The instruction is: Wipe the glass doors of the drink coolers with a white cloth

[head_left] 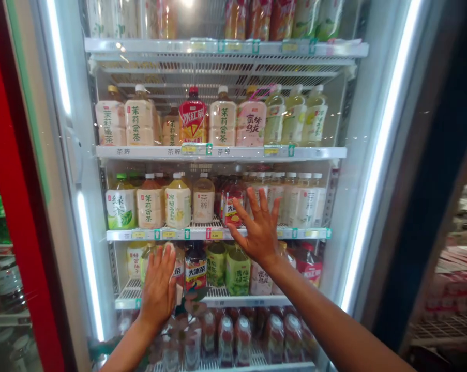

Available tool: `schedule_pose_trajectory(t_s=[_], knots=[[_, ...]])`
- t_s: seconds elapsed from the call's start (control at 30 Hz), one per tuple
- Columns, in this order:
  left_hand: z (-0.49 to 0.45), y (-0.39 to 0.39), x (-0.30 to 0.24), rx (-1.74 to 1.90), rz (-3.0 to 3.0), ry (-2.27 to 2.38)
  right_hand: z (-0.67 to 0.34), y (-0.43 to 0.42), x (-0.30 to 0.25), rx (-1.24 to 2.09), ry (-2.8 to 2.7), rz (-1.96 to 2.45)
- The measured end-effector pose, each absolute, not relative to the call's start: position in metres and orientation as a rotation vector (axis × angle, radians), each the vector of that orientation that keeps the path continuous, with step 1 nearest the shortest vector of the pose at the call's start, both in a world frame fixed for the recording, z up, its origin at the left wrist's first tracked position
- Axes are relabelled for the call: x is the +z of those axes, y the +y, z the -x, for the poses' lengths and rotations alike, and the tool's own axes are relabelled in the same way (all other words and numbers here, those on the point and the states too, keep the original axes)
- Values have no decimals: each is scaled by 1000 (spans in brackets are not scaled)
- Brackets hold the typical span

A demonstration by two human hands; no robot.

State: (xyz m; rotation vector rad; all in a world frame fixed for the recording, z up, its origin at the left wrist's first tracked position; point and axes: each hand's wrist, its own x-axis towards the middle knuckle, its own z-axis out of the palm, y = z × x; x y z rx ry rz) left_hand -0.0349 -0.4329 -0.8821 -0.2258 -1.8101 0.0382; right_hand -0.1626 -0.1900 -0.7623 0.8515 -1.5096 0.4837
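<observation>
Through the glass of a drinks fridge point(241, 64) I see shelves of bottled tea, with faint reflections on the glass. My left hand point(159, 287) lies flat with its fingers together, in front of the lower shelf. Under its palm and fingertips a white cloth point(178, 294) peeks out, pressed toward the glass. Most of the cloth is hidden. Higher and to the right, my right hand point(258, 227) is spread wide with nothing in it, its palm toward the glass. Behind its fingers stands a red-labelled tea bottle point(233, 206).
Bright light strips point(380, 155) run down both sides of the fridge. A red upright frame point(19, 181) edges the left, with another bottle shelf beyond it. On the right, past a dark frame point(423, 181), are blurred shelves of packages point(454, 274).
</observation>
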Motion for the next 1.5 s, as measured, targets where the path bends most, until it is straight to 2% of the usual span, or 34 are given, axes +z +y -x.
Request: schedule_pose_trajectory(t_s=[0.1, 0.2, 0.27, 0.4, 0.5, 0.6, 0.7, 0.8, 0.9, 1.03, 1.13, 1.23, 1.3, 1.37, 1.43, 1.5], knots=[[31, -377, -833, -307, 195, -1736, 111, -203, -776, 1037, -1595, -988], [34, -318, -801, -575, 322, -1794, 59, -221, -784, 2022, -1529, -1165], [42, -292, -794, -610, 428, -1872, 41, -224, -781, 2410, -1369, -1151], [59, -272, -796, -710, 527, -1919, 35, -204, -771, 2652, -1342, -881], [59, -279, -786, -629, 638, -1964, 40, -179, -771, 2712, -1436, -732], [49, -307, -756, -287, 724, -2026, 63, -147, -752, 2371, -1723, -760], [44, -359, -713, 155, 690, -1976, 118, -105, -700, 1607, -1773, -737], [48, -422, -673, 355, 492, -1849, 181, -81, -654, 909, -1594, -752], [56, -471, -654, 409, 355, -1752, 207, -101, -658, 441, -1528, -839], [63, -491, -659, 446, 339, -1696, 184, -159, -682, -117, -1532, -1438], [65, -489, -668, 407, 306, -1669, 170, -189, -638, -246, -1611, -1453], [66, -488, -677, 327, 272, -1624, 171, -214, -582, 53, -1614, -958], [65, -489, -687, 267, 230, -1595, 169, -233, -578, 149, -1542, -828], [64, -491, -700, 227, 190, -1582, 162, -249, -600, -35, -1469, -1081], [63, -493, -715, 211, 169, -1586, 154, -260, -624, -396, -1367, -1481], [62, -495, -730, 202, 151, -1592, 151, -265, -621, -601, -1308, -1652]])
